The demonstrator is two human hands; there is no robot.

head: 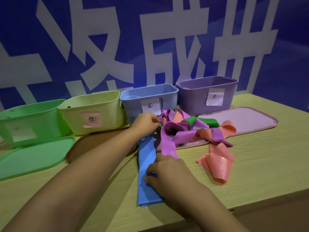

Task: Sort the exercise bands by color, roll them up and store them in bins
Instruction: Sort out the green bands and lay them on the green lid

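You're on the sorting step: your right hand [164, 171] pinches the blue band [147, 173], which lies flat on the bench [250, 173] in front of the blue bin [148, 101], while your left hand [147, 122] seems to pick at the tangled pile [187, 129] just right of that bin, grasp unclear. Next, free the band's far end, then roll it.

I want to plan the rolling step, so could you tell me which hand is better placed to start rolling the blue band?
Probably the right hand: its fingers already pinch the blue band near its free end. The left hand reaches far into the pile.
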